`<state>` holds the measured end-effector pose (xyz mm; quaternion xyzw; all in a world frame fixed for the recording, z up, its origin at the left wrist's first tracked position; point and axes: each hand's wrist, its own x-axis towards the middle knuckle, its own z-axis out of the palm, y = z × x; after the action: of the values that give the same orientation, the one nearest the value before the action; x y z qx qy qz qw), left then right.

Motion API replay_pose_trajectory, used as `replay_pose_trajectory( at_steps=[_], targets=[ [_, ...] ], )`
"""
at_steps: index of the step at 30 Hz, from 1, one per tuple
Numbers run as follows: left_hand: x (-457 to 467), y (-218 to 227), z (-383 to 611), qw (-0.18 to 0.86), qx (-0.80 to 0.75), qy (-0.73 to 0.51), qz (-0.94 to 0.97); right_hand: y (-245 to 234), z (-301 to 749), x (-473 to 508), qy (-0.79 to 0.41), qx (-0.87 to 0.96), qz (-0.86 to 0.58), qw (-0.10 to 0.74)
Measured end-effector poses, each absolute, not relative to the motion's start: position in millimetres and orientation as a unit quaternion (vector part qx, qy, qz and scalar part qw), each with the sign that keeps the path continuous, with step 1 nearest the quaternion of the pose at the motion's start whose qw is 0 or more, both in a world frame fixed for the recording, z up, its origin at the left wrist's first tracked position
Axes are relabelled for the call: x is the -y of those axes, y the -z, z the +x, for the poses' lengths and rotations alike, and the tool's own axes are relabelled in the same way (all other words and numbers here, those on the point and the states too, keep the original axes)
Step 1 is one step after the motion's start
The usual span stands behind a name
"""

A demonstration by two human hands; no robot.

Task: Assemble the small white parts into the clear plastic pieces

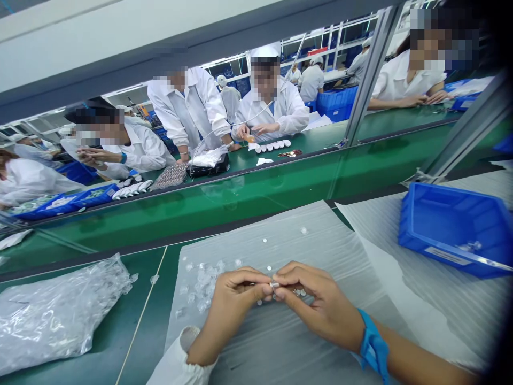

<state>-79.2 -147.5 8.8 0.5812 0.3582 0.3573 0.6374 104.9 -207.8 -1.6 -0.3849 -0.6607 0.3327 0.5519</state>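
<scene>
Between the fingertips of both hands is a small clear plastic piece [274,285], partly hidden by the fingers. My left hand [238,294] pinches it from the left, and my right hand [320,299], with a blue band at the wrist, pinches it from the right. Both hands are above a white foam sheet [288,347]. A loose cluster of clear plastic pieces [204,280] lies on the sheet left of my left hand. Small white discs [269,268] are scattered beyond the fingers, and several more lie partly hidden behind my right hand.
A clear plastic bag [52,310] full of pieces rests on the green table at left. At right stands a blue bin [452,224] with a few clear pieces inside. Beyond a green conveyor belt [256,192] and metal posts [371,75], several co-workers in white coats work.
</scene>
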Motion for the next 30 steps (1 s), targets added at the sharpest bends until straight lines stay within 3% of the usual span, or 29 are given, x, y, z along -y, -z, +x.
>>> replay_pose_trajectory(
  at_steps=[8, 16, 30],
  targets=[
    [143, -5, -85, 0.765, -0.348, -0.255, 0.479, -6, 107, 208, -0.359, 0.693, -0.332, 0.530],
    [140, -10, -88, 0.780, -0.339, -0.213, 0.480, 2, 107, 210, -0.352, 0.719, -0.330, 0.501],
    [150, -6, -83, 0.794, -0.314, -0.232, 0.466, 1, 104, 212, -0.350, 0.701, -0.311, 0.538]
  ],
)
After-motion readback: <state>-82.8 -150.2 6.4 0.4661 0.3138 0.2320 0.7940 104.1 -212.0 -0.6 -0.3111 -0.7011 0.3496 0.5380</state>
